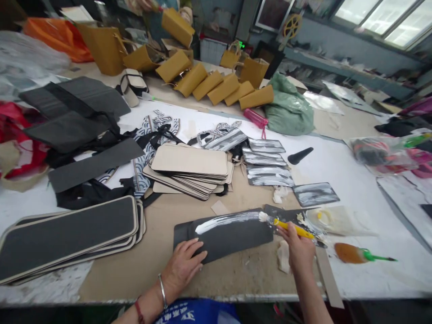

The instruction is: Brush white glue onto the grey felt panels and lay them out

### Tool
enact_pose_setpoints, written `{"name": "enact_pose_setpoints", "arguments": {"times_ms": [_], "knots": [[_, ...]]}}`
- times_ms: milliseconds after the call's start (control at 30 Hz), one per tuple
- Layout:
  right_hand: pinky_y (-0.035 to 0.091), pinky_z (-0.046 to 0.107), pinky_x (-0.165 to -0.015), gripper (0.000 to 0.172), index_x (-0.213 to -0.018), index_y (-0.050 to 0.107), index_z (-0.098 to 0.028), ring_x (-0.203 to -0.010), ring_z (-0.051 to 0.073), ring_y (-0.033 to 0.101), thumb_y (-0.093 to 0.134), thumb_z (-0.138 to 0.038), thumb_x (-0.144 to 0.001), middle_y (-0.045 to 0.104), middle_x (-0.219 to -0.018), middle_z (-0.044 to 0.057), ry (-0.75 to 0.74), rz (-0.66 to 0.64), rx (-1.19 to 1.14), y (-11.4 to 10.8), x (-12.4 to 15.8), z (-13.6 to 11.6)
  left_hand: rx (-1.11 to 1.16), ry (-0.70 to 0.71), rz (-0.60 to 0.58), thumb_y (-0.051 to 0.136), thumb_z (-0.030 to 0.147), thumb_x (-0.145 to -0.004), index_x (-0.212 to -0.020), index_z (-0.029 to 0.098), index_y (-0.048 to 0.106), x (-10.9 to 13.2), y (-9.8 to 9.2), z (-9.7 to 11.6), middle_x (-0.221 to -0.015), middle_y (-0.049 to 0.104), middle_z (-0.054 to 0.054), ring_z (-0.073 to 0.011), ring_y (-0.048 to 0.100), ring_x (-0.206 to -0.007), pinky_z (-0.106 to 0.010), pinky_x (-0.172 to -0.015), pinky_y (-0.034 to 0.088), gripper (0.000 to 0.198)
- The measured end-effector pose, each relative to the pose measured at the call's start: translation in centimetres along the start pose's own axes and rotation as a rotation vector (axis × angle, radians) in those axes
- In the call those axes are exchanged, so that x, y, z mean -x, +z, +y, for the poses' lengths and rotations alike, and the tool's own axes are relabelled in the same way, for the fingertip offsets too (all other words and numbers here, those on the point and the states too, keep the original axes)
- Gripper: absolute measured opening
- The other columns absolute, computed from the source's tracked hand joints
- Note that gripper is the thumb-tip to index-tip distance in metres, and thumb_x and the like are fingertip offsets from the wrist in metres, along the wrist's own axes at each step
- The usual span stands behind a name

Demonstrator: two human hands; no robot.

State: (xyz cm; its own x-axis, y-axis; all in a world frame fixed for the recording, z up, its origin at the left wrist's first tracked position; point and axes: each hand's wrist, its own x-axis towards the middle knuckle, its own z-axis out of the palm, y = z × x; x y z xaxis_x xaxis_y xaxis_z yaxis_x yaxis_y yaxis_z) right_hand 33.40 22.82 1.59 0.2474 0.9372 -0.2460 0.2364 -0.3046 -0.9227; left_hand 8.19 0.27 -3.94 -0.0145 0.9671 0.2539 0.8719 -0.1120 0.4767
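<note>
so the dark panel point(232, 243) is lying flat on the worktop point(367, 272), right in front of the person, with a wet-looking white streak point(229, 222) along its far side. i'd guess it's light and thin, bendy rather than floppy, and not really fragile. the coated strip is probably slick or tacky, so i'd take it by the bare near edge or the ends. there's a seam or overlap near the left end, can't tell which.

left hand point(184, 263) isn't gripping anything, just fingers laid out on the panel's near left part, which seems a decent spot to pin it. right hand point(299, 245) is wrapped round the yellow handle of the brush point(295, 230), bristles at the streak's right end. brush should be light and stiff; handle's the place to hold, bristles look gunky.

further out: a stack of cream panels point(191, 159) beyond, dark panels with pale borders point(67, 234) off left, an amber squeeze bottle point(351, 253) on the right, and mustard bags point(209, 85) at the back.
</note>
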Motion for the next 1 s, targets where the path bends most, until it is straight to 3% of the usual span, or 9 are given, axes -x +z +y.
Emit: {"name": "enact_pose_setpoints", "arguments": {"times_ms": [100, 200, 300, 433, 533, 633, 733, 900, 1000], "knots": [[0.053, 0.038, -0.071, 0.047, -0.087, 0.062, -0.013, -0.073, 0.026, 0.066, 0.056, -0.056, -0.071, 0.068, -0.071, 0.009, -0.148, 0.038, 0.309, -1.8, 1.2, -0.6, 0.028, -0.005, -0.024, 0.052, 0.016, -0.08, -0.105, 0.023, 0.06, -0.1, -0.5, -0.1, -0.11, 0.062, -0.009, -0.0239, 0.054, -0.108, -0.041, -0.085, 0.049, 0.027], [0.051, 0.039, -0.076, 0.043, -0.091, 0.064, -0.016, -0.081, 0.026, 0.065, 0.048, -0.054, -0.079, 0.068, -0.083, 0.01, -0.508, 0.01, 0.62, -1.8, 5.5, -0.2, 0.057, 0.004, -0.037, 0.049, 0.017, -0.082, -0.109, 0.021, 0.058, 0.1, -0.6, -0.3, -0.111, 0.062, -0.01, -0.0229, 0.053, -0.11, -0.039, -0.087, 0.05, 0.029], [0.05, 0.035, -0.078, 0.033, -0.094, 0.064, -0.017, -0.085, 0.023, 0.064, 0.044, -0.042, -0.086, 0.067, -0.092, 0.011, -0.811, -0.103, 0.71, -0.1, 11.1, 1.3, 0.067, 0.037, -0.011, 0.046, 0.018, -0.084, -0.11, 0.02, 0.057, 0.3, -0.2, -0.8, -0.111, 0.062, -0.01, -0.0223, 0.054, -0.109, -0.038, -0.086, 0.051, 0.028], [0.052, 0.03, -0.073, 0.023, -0.102, 0.062, -0.017, -0.084, 0.02, 0.064, 0.046, -0.026, -0.088, 0.067, -0.093, 0.011, -0.956, -0.214, 0.652, 3.3, 17.8, 2.6, 0.082, 0.05, 0.048, 0.047, 0.019, -0.085, -0.108, 0.018, 0.056, 0.4, 0.4, -1.1, -0.109, 0.063, -0.01, -0.0223, 0.056, -0.108, -0.039, -0.087, 0.052, 0.025], [0.053, 0.027, -0.074, 0.022, -0.105, 0.06, -0.018, -0.086, 0.017, 0.063, 0.048, -0.021, -0.087, 0.067, -0.093, 0.009, -0.933, -0.3, 0.523, 5.1, 20.9, 2.1, 0.133, 0.042, 0.081, 0.048, 0.023, -0.086, -0.106, 0.014, 0.055, 0.5, 0.2, -1.4, -0.109, 0.062, -0.013, -0.0222, 0.057, -0.106, -0.04, -0.088, 0.052, 0.023], [0.052, 0.027, -0.076, 0.02, -0.1, 0.062, -0.02, -0.085, 0.017, 0.064, 0.047, -0.024, -0.087, 0.067, -0.092, 0.006, -0.776, -0.33, 0.431, 5.6, 21.6, 1.7, 0.19, 0.096, 0.064, 0.047, 0.022, -0.086, -0.103, 0.012, 0.055, 0.7, -0.2, -2.1, -0.111, 0.061, -0.014, -0.0215, 0.055, -0.109, -0.038, -0.089, 0.052, 0.021], [0.053, 0.028, -0.07, 0.026, -0.09, 0.065, -0.018, -0.077, 0.019, 0.065, 0.048, -0.037, -0.085, 0.068, -0.084, 0.006, -0.565, -0.289, 0.424, 4.5, 20.0, 2.0, 0.217, 0.162, 0.039, 0.046, 0.019, -0.086, -0.105, 0.012, 0.054, 0.9, -0.3, -2.9, -0.111, 0.061, -0.013, -0.0211, 0.053, -0.112, -0.037, -0.09, 0.052, 0.021], [0.05, 0.034, -0.072, 0.044, -0.086, 0.065, -0.017, -0.078, 0.025, 0.065, 0.049, -0.057, -0.077, 0.069, -0.077, 0.008, -0.385, 0.021, 0.544, 2.1, 16.3, 1.3, 0.203, 0.196, 0.05, 0.047, 0.015, -0.085, -0.103, 0.012, 0.055, 0.9, -0.1, -3.4, -0.109, 0.062, -0.013, -0.0214, 0.054, -0.111, -0.037, -0.089, 0.052, 0.02], [0.051, 0.037, -0.073, 0.041, -0.088, 0.063, -0.016, -0.075, 0.024, 0.065, 0.053, -0.055, -0.076, 0.068, -0.082, 0.008, -0.327, -0.06, 0.355, 4.2, 16.6, 0.0, 0.176, 0.199, 0.065, 0.049, 0.015, -0.083, -0.099, 0.012, 0.057, 0.6, -0.2, -3.2, -0.105, 0.063, -0.013, -0.0223, 0.057, -0.106, -0.037, -0.085, 0.054, 0.018]]}}
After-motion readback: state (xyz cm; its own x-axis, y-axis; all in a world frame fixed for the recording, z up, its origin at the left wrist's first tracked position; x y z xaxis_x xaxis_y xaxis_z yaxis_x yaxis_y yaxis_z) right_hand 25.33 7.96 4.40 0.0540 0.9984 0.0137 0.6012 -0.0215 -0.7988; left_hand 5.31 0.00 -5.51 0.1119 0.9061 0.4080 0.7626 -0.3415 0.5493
